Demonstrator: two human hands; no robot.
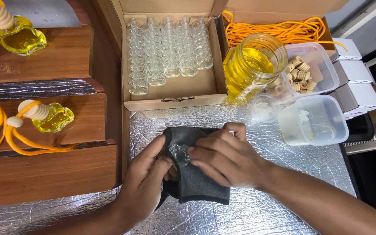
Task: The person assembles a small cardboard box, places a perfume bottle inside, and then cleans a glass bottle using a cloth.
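Note:
A small clear glass bottle (179, 153) lies between my hands, wrapped in a dark grey cloth (196, 182). My left hand (146, 182) grips the bottle and the cloth from the left. My right hand (225, 159) presses the cloth against the bottle from the right, fingers curled over the fabric. Only the bottle's top pokes out of the cloth. Both hands rest over the silver foil mat (283, 200).
A cardboard box (170, 98) behind holds rows of empty glass bottles. To its right stand a jar of yellow liquid (251, 65), tubs of wooden caps (303, 72), a lidded tub (316, 122) and orange cord (275, 30). Two filled bottles (51, 118) sit on wooden steps at left.

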